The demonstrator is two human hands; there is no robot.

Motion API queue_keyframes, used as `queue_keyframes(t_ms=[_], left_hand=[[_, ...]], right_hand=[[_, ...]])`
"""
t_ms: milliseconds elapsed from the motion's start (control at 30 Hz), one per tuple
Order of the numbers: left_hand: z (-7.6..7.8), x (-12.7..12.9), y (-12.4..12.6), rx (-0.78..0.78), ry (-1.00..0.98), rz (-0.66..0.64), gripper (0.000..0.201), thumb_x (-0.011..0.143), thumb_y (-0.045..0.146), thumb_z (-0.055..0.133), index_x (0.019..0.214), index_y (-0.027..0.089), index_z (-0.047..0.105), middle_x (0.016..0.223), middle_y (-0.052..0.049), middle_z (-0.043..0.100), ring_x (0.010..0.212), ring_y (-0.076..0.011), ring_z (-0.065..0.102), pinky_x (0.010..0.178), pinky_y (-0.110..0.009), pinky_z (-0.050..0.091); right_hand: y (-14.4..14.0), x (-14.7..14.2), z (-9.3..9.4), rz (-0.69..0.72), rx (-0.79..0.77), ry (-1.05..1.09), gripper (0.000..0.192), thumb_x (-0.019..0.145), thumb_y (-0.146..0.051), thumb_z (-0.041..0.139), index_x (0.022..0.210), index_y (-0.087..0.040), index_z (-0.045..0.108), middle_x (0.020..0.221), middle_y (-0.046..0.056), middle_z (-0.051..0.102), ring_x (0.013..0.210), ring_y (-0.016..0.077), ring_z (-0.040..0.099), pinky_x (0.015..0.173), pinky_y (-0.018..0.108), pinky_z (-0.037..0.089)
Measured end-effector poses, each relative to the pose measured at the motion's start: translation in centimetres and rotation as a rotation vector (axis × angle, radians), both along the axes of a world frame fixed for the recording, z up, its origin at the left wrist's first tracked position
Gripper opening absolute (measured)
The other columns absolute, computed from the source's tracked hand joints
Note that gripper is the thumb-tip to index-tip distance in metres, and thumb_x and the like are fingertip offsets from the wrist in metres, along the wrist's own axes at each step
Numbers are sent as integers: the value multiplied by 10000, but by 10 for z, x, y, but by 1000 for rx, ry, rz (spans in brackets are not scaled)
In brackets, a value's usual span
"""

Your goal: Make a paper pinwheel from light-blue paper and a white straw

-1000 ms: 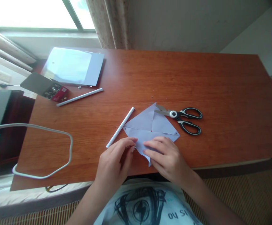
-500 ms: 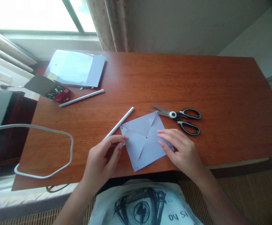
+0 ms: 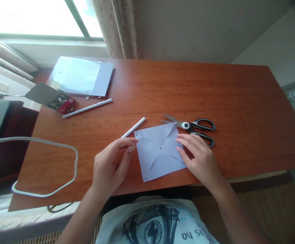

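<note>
A pale blue paper square (image 3: 160, 152) lies on the wooden table (image 3: 213, 91) near its front edge. It is slit along its diagonals and has small red dots at the centre and the corners. My right hand (image 3: 198, 157) rests flat on the square's right side with the fingers spread. My left hand (image 3: 112, 166) hovers at the square's left edge, thumb and forefinger pinched together. Whether something tiny sits between them is too small to tell. A white rolled stick (image 3: 133, 127) lies just beyond my left fingertips.
Black-handled scissors (image 3: 195, 128) lie just behind my right hand. At the back left are a second white stick (image 3: 87, 107), an open box of small metal pieces (image 3: 58, 100) and a sheaf of pale sheets (image 3: 81, 76). A white cable (image 3: 43, 169) loops over the table's left end.
The paper square has been turned on the table and now lies flatter, a little left of the scissors. My right hand has shifted from its near corner to its right side.
</note>
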State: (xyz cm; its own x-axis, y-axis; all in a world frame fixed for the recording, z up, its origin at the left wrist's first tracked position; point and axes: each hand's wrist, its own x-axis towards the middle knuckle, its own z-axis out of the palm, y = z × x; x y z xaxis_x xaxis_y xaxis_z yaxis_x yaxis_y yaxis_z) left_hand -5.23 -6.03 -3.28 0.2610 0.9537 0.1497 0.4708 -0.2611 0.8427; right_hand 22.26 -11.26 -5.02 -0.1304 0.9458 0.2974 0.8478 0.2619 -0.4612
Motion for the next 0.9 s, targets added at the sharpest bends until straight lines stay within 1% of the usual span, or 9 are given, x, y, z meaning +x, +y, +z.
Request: queue_keyframes(t_ms=[67,233,433,533,633,700,733,833,900], left_hand=[[1,-4,1,28,14,-1,97,970,185,591,1037,219,651,1135,-53,775,1081,-198,733,964,-304,549],[-2,-7,9,-33,69,-33,77,982,212,571,1026,219,634,1199,-70,762,1167,-221,702,1023,-348,528],[-7,6,25,-92,19,-30,75,991,242,570,999,210,637,1197,-75,764,1101,-212,725,960,-333,552],[-5,15,33,-109,-22,-37,95,992,248,578,1024,204,656,1173,-71,770,1060,-202,735,907,-311,564],[6,20,33,12,-1,30,107,984,203,581,1030,202,677,1092,-50,776,942,-166,736,858,-284,565],[14,21,27,136,36,57,97,959,156,601,983,193,688,1036,-43,763,958,-162,715,899,-286,554],[18,21,22,137,13,55,86,950,154,614,953,191,692,1001,-40,749,936,-158,706,857,-270,561],[22,21,5,-91,-136,51,65,952,195,634,935,194,697,855,-17,730,733,-124,684,676,-225,567],[20,23,-4,-249,-215,67,68,953,223,641,944,182,695,808,-21,746,648,-115,671,603,-211,561]], right_hand=[[0,-2,-2,13,2,-8,224,958,-145,620,1168,-196,679,1236,126,728,1141,291,649,1045,517,521],[1,-6,-5,51,-8,-16,256,951,-144,614,1184,-216,693,1301,131,705,1171,321,622,1037,565,519],[0,-12,-7,59,-10,4,248,951,-147,615,1175,-213,697,1314,140,691,1171,324,613,1030,569,519],[-1,-15,-7,63,-17,18,232,953,-153,621,1166,-210,692,1313,140,686,1171,320,608,1028,557,524],[2,-14,-3,54,-15,60,219,956,-161,625,1161,-204,690,1278,136,702,1159,308,626,1021,534,532],[6,-13,2,17,-13,118,213,961,-168,623,1159,-202,693,1243,130,719,1131,289,657,1010,501,546],[8,-13,5,-12,-19,155,210,964,-172,619,1158,-205,695,1228,124,726,1085,272,681,981,472,565],[19,-14,11,-127,-84,262,200,970,-200,608,1144,-217,705,1144,99,754,835,202,714,772,363,618],[27,-16,13,-192,-134,320,206,956,-221,626,1144,-217,711,1057,81,774,718,176,693,634,312,597]])
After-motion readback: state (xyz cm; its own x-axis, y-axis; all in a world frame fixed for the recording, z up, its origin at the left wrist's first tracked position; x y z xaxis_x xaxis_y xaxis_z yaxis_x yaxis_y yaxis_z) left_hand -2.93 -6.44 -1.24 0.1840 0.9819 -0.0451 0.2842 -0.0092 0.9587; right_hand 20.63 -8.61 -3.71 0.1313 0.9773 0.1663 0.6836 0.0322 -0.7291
